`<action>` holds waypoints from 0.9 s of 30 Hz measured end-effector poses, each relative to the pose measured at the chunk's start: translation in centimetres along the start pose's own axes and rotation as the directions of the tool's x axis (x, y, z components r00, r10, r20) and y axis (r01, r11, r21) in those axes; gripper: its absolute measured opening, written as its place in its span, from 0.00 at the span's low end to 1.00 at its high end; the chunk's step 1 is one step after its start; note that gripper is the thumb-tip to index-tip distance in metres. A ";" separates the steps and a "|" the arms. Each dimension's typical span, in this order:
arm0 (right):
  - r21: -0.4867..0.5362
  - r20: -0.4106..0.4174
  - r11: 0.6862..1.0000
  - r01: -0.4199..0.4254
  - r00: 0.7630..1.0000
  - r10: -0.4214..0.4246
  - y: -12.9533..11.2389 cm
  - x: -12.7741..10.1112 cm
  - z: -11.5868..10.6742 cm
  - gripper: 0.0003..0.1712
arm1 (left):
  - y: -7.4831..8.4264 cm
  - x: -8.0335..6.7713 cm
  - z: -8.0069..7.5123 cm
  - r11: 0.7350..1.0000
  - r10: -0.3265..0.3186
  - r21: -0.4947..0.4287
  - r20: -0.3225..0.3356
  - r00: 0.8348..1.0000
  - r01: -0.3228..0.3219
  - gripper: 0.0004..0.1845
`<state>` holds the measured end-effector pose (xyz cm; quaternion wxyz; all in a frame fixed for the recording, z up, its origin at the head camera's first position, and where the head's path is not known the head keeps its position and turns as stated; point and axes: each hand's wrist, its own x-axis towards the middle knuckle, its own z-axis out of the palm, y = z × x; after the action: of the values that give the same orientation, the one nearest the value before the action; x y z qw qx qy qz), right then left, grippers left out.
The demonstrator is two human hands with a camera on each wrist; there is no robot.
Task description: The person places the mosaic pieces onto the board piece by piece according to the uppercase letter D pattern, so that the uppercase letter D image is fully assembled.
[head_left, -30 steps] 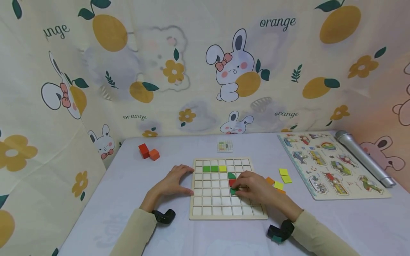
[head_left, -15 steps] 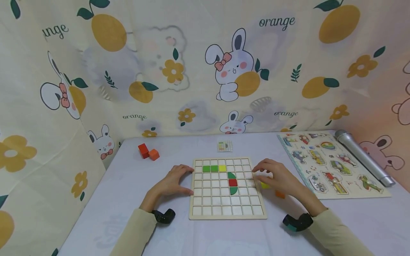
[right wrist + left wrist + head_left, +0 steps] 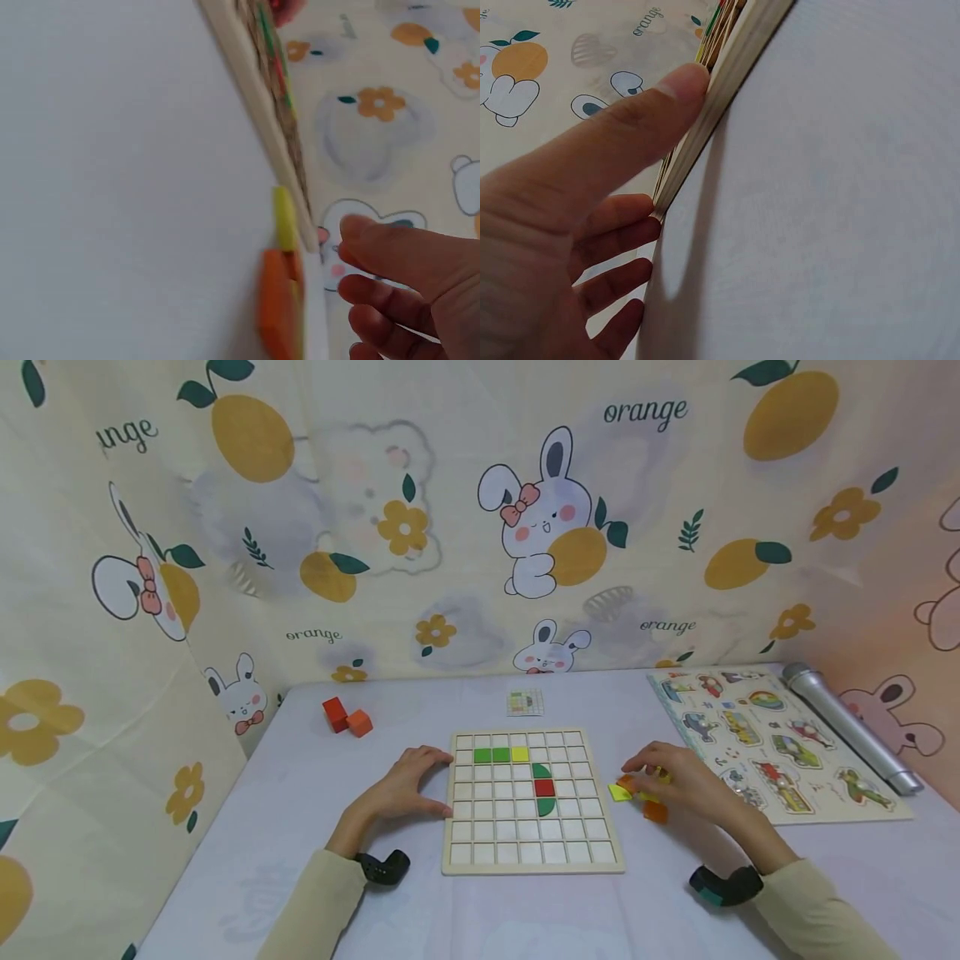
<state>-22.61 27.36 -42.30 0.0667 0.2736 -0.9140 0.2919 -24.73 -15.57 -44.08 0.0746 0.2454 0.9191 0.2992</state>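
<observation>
A wooden grid board (image 3: 533, 870) lies in the middle of the table, its cells mostly white. Along one row sit two green squares (image 3: 491, 756) and a yellow square (image 3: 520, 754); lower right, a red square (image 3: 543, 787) is between two green rounded pieces (image 3: 547, 807). My left hand (image 3: 401, 785) touches the board's left edge with thumb and fingertips, fingers spread. My right hand (image 3: 678, 781) hovers over loose tiles right of the board, partly hiding them. A yellow tile (image 3: 619, 792) and an orange tile (image 3: 656, 812) show beside it. In the right wrist view, the fingers appear clear of the tiles.
Two red-orange blocks (image 3: 349, 718) lie at the back left. A small printed grid card (image 3: 525, 702) is behind the board. At the right are a picture puzzle board (image 3: 832, 810) and a silver cylinder (image 3: 855, 731). A patterned cloth (image 3: 465, 527) hangs behind the table.
My right hand has left the lower green piece on the board and moved right to the loose tiles. My left hand has stayed at the board's edge.
</observation>
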 end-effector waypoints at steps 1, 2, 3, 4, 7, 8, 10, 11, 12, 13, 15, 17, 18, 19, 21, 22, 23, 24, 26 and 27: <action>-0.002 0.010 1.000 0.000 1.000 0.000 0.0 0.0 0.2 0.10 | 0.0 0.0 0.0 1.000 0.001 -0.001 0.000 1.000 -0.001 0.43; -0.009 0.026 1.000 -0.006 1.000 0.006 0.0 -0.1 0.5 0.10 | 0.0 0.0 0.0 1.000 0.002 0.001 0.000 1.000 -0.002 0.43; -0.020 0.043 1.000 -0.014 0.999 0.015 0.0 -0.1 0.7 0.11 | 0.0 0.0 0.0 1.000 0.003 0.001 -0.001 1.000 -0.003 0.43; -0.031 0.061 0.999 -0.020 0.998 0.022 -0.1 -0.1 0.9 0.12 | 0.0 0.0 0.0 1.000 0.003 0.001 -0.003 1.000 -0.003 0.42; -0.085 0.104 0.996 -0.040 0.993 0.048 -0.3 -0.1 1.4 0.13 | 0.0 0.0 0.1 1.000 0.005 -0.002 -0.004 1.000 -0.005 0.43; -0.095 0.112 0.995 -0.040 0.992 0.050 -0.4 0.0 1.5 0.13 | -0.1 0.0 0.1 1.000 0.005 -0.002 -0.004 1.000 -0.005 0.43; -0.102 0.112 0.994 -0.037 0.993 0.048 -0.5 0.0 1.7 0.13 | -0.2 0.1 0.1 1.000 0.006 -0.002 -0.005 1.000 -0.006 0.43; -0.104 0.107 0.994 -0.035 0.993 0.046 -0.6 0.1 1.8 0.13 | -0.2 0.1 0.1 1.000 0.008 0.000 -0.005 1.000 -0.008 0.43; -0.100 0.101 0.994 -0.034 0.994 0.044 -0.6 0.1 1.8 0.13 | -0.3 0.1 0.1 1.000 0.009 0.002 -0.006 1.000 -0.009 0.43; -0.094 0.098 0.995 -0.034 0.994 0.043 -0.6 0.1 1.9 0.13 | -0.3 0.1 0.2 1.000 0.011 0.004 -0.007 1.000 -0.010 0.43; -0.066 0.095 0.997 -0.038 0.995 0.044 -0.7 0.2 1.9 0.12 | -0.4 0.1 0.2 1.000 0.014 0.004 -0.009 1.000 -0.014 0.43; -0.030 0.097 0.999 -0.043 0.994 0.046 -0.7 0.2 1.9 0.12 | -0.4 0.0 0.2 1.000 0.018 0.002 -0.008 1.000 -0.018 0.43; -0.012 0.099 0.999 -0.047 0.994 0.048 -0.8 0.3 1.9 0.12 | -0.4 0.0 0.2 1.000 0.018 -0.002 -0.006 1.000 -0.018 0.43; 0.007 0.101 0.999 -0.050 0.994 0.049 -0.8 0.3 1.9 0.13 | -0.4 0.0 0.2 1.000 0.018 -0.005 -0.004 1.000 -0.018 0.43; 0.036 0.102 0.998 -0.056 0.993 0.052 -1.1 0.5 1.9 0.13 | -0.4 -0.1 0.1 1.000 0.020 -0.011 -0.004 1.000 -0.020 0.43; 0.041 0.101 0.997 -0.058 0.993 0.054 -1.3 0.6 1.9 0.12 | -0.4 -0.1 0.1 1.000 0.017 -0.011 -0.002 1.000 -0.017 0.43; 0.052 0.098 0.997 -0.055 0.994 0.050 -1.6 0.7 1.9 0.12 | -0.3 -0.1 0.1 1.000 0.013 -0.011 0.000 1.000 -0.013 0.43; 0.057 0.089 0.997 -0.049 0.995 0.044 -1.9 0.9 2.0 0.12 | -0.3 -0.1 0.1 1.000 0.010 -0.010 0.001 1.000 -0.010 0.43; 0.071 0.074 0.997 -0.019 0.997 0.014 -2.8 1.1 2.1 0.11 | -0.2 -0.1 0.0 1.000 0.008 -0.009 -0.001 1.000 -0.008 0.43; 0.076 0.066 0.997 0.000 0.998 -0.005 -3.2 1.2 2.2 0.11 | -0.2 -0.1 0.0 1.000 0.009 -0.009 -0.002 1.000 -0.009 0.43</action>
<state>-21.83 23.34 -42.11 0.0263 0.2868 -0.9036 0.3173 -24.73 -15.74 -44.21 0.0736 0.2487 0.9167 0.3039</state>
